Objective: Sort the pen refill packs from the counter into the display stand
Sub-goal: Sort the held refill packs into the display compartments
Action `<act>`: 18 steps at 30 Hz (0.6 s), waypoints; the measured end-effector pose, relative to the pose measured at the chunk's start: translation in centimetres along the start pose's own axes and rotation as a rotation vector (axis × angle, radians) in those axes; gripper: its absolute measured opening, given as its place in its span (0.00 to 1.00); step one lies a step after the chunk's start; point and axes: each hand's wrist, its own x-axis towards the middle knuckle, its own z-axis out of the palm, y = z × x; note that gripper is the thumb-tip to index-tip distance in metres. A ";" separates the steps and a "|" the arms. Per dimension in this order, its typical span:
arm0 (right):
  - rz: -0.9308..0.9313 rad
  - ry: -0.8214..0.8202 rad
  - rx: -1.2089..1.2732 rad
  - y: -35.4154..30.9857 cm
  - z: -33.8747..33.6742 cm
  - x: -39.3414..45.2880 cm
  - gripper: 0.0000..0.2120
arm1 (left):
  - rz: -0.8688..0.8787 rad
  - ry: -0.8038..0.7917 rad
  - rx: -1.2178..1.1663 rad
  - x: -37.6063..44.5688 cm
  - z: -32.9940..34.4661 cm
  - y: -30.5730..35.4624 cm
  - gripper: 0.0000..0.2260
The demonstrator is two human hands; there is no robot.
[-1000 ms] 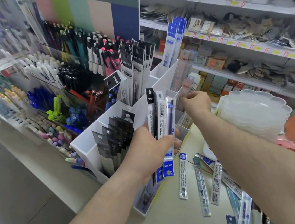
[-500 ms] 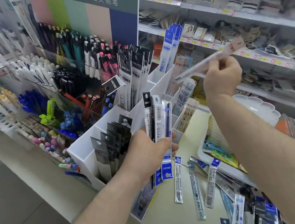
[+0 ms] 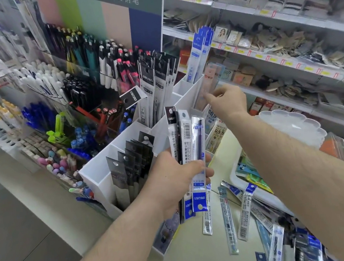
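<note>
pen refill packs [image 3: 227,214] still lie on the surface [image 3: 202,255]. left hand [image 3: 172,177] fingers grip a bunch [image 3: 187,141]; right hand [image 3: 227,100] fingers pinch one pack [image 3: 206,85] at the display stand [image 3: 98,173].

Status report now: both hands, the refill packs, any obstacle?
Left hand grips bundle of refill packs. Right hand pinches pink pack at display stand. No obstacle seen.

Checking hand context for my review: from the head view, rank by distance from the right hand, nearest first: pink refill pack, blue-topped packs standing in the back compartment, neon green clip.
1. Pink refill pack, touching the right hand.
2. Blue-topped packs, above, back compartment.
3. Neon green clip, far left.
</note>
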 end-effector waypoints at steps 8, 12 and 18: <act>0.240 -0.275 0.718 1.7 -4.0 -12.8 0.25 | -0.107 -0.185 -0.170 -0.3 0.9 -1.1 0.11; 0.216 -0.421 0.656 2.9 -5.2 -17.4 0.12 | -0.140 -0.245 -0.160 -0.4 2.0 -2.2 0.13; 0.329 -0.062 0.730 5.6 -6.9 -17.6 0.14 | -0.240 -0.213 -0.074 -1.0 2.5 -4.1 0.07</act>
